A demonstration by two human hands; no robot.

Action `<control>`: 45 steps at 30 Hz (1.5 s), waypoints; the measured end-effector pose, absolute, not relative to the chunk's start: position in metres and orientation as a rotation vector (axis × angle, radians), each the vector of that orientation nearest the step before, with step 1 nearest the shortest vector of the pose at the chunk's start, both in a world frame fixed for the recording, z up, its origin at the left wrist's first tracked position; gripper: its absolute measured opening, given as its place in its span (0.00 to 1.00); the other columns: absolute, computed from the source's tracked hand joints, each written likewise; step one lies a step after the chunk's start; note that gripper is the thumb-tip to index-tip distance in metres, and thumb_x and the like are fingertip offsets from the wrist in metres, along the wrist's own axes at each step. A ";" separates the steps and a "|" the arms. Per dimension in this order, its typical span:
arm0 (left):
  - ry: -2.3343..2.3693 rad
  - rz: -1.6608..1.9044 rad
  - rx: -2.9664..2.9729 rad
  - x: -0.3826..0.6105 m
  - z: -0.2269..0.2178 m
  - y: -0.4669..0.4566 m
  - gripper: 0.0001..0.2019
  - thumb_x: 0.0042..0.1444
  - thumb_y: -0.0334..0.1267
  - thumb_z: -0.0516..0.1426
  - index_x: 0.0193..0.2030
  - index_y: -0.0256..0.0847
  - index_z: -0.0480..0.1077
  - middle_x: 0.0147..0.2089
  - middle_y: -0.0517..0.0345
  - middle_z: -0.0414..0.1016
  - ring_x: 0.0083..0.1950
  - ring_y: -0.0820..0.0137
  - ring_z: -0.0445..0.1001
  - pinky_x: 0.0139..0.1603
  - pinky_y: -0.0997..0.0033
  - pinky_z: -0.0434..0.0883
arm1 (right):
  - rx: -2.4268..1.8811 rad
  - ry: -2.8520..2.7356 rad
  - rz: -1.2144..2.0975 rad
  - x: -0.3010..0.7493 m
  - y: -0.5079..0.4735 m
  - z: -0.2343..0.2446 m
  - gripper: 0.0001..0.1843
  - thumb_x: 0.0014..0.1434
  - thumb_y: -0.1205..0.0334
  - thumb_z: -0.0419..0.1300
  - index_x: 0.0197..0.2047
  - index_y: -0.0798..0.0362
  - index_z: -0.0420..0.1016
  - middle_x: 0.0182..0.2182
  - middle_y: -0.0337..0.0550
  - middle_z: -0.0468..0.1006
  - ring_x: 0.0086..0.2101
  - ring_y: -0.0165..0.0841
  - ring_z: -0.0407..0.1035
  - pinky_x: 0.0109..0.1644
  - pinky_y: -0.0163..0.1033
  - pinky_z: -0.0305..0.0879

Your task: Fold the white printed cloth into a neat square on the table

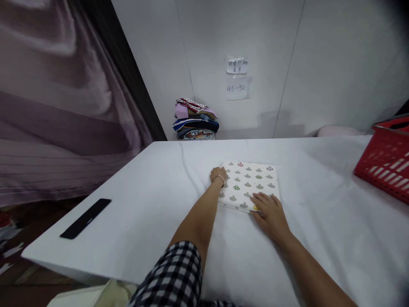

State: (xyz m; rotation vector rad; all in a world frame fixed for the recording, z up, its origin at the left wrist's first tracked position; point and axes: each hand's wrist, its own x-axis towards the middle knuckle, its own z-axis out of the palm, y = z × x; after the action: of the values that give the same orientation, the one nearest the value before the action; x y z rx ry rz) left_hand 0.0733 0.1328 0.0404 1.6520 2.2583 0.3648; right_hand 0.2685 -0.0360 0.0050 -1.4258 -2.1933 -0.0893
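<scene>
A folded white cloth (253, 181) printed with grey, green and red mushroom shapes lies flat on the white-covered table (150, 192). At its left edge is my left hand (219, 174), fingers curled over the border and gripping it; the fingertips are partly hidden. My right hand (271, 215) rests on the near right corner, with fingers stretched out over the top of the cloth and the thumb by its front edge. A bracelet circles my left wrist.
On the left of the table lies a flat black object (86, 218). Several folded fabrics stand in a stack (196, 121) behind the far edge, by the wall. A red plastic basket (383, 160) is at the right. Purple drapery (64, 106) hangs at the left.
</scene>
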 end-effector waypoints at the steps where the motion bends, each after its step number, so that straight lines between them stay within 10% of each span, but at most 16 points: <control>1: 2.255 0.363 1.649 0.073 0.040 0.133 0.23 0.61 0.46 0.40 0.49 0.35 0.68 0.53 0.42 0.68 0.54 0.63 0.66 0.49 0.68 0.63 | -1.422 -2.192 -0.088 0.268 -0.036 0.005 0.22 0.56 0.58 0.51 0.55 0.45 0.64 0.53 0.43 0.68 0.55 0.41 0.57 0.57 0.55 0.46; 8: 2.186 0.339 1.640 0.071 0.046 0.151 0.29 0.54 0.59 0.45 0.47 0.34 0.69 0.48 0.39 0.71 0.52 0.57 0.69 0.42 0.67 0.66 | -1.437 -2.169 -0.074 0.266 -0.038 0.008 0.22 0.56 0.58 0.50 0.54 0.46 0.64 0.53 0.42 0.68 0.55 0.41 0.57 0.57 0.54 0.46; 32: 2.097 0.573 1.524 0.057 0.039 0.140 0.12 0.51 0.39 0.55 0.42 0.39 0.64 0.46 0.44 0.72 0.47 0.60 0.71 0.43 0.67 0.65 | -1.634 -2.142 -0.086 0.283 -0.030 0.009 0.22 0.55 0.64 0.51 0.54 0.42 0.63 0.55 0.39 0.66 0.56 0.40 0.54 0.57 0.56 0.41; 38: 1.957 0.828 1.281 0.044 0.022 0.093 0.22 0.46 0.38 0.59 0.48 0.38 0.61 0.42 0.50 0.73 0.39 0.67 0.73 0.36 0.72 0.68 | -1.959 -1.817 -0.239 0.298 -0.022 0.005 0.26 0.51 0.72 0.49 0.53 0.47 0.65 0.59 0.48 0.59 0.59 0.45 0.48 0.55 0.60 0.43; 45: 1.718 1.063 1.121 0.048 0.015 0.043 0.32 0.44 0.37 0.61 0.56 0.37 0.56 0.46 0.49 0.71 0.39 0.69 0.72 0.32 0.74 0.70 | -1.353 -2.233 -0.075 0.271 -0.035 0.008 0.28 0.47 0.74 0.47 0.52 0.49 0.67 0.54 0.43 0.67 0.55 0.36 0.56 0.59 0.52 0.42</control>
State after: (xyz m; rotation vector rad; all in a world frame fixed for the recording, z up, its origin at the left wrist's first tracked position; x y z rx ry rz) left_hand 0.0478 0.0434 0.0150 1.1207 1.7183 1.0629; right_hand 0.2711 -0.0352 0.0080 -1.3534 -2.2334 -0.0751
